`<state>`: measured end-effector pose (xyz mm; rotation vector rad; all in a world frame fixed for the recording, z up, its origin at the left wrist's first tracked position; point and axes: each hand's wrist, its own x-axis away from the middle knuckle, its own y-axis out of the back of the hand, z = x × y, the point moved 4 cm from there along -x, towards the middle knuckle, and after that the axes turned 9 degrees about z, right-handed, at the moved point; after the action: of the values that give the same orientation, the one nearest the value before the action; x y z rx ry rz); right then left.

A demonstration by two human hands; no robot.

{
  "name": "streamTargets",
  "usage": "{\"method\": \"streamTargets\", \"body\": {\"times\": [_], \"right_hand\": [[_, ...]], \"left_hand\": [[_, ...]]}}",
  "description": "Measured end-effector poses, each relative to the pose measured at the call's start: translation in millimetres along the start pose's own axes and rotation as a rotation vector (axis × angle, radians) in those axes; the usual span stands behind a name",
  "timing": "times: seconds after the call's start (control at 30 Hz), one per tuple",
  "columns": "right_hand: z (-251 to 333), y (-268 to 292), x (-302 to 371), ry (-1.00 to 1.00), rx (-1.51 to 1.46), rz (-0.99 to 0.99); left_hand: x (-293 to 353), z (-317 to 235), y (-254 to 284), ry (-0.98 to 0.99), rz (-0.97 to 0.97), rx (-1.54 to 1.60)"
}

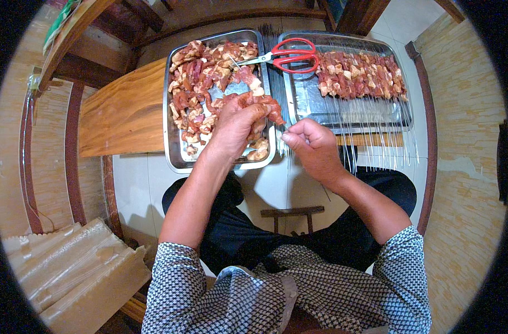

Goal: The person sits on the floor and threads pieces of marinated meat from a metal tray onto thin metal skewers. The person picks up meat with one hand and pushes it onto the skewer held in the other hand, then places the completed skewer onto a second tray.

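Note:
My left hand (235, 123) hovers over the near right corner of a steel tray (173, 156) filled with raw meat pieces (195, 83), and it pinches a strip of meat (270, 108). Just to its right, my right hand (314, 143) is closed on a thin metal skewer (280, 131) whose tip points at that strip. A second steel tray (320, 106) at the right holds a row of loaded skewers (357, 75). Red-handled scissors (290, 55) lie across the gap between the two trays.
Both trays rest on a low wooden table (123, 114) over a pale tiled floor. Bare skewer ends (376, 142) stick out past the right tray's near rim. A small wooden stool (291, 212) stands between my knees. Corrugated tan packaging (70, 273) lies at lower left.

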<state>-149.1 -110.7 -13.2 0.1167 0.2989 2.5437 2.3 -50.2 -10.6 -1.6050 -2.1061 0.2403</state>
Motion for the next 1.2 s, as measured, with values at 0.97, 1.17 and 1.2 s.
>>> {"method": "streamTargets", "body": {"times": [0.97,1.17,1.2], "right_hand": [[-5,3,-4,-0.121,-0.061,-0.034],[-5,4,-2,-0.131,-0.079,-0.026],[-7,4,-2,-0.138,-0.096,-0.021]], "left_hand": [[3,17,-17,0.077,-0.057,0.003],[5,16,-23,0.062,-0.071,-0.004],[6,15,-24,0.063,-0.072,-0.004]]}}
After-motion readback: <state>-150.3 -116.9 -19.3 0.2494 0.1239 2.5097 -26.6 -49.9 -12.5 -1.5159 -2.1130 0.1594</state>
